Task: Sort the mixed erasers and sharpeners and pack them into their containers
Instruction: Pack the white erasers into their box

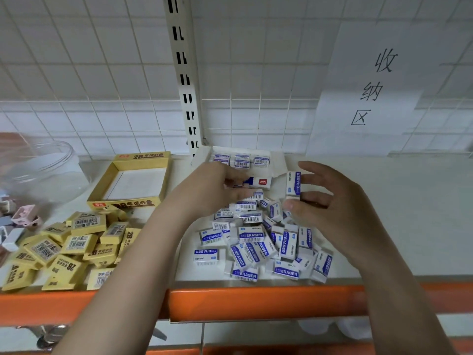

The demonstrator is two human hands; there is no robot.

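A heap of white-and-blue erasers (261, 242) lies on the shelf in front of me. Behind it stands a white eraser box (277, 160) with a row of the same erasers along its back. My right hand (332, 208) pinches one white-and-blue eraser (293, 184) upright between thumb and fingers, just right of the box. My left hand (215, 188) hovers over the box's front edge and the top of the heap, fingers curled down; whether it holds an eraser is hidden. At the left lies a pile of yellow 2B erasers (69, 247) below an open yellow box (139, 160).
A clear plastic jar (43, 165) stands at the far left, with pink and grey sharpeners (24, 213) beside it. The orange shelf rail (256, 301) runs along the front edge. A paper sign (378, 85) hangs on the wire grid behind.
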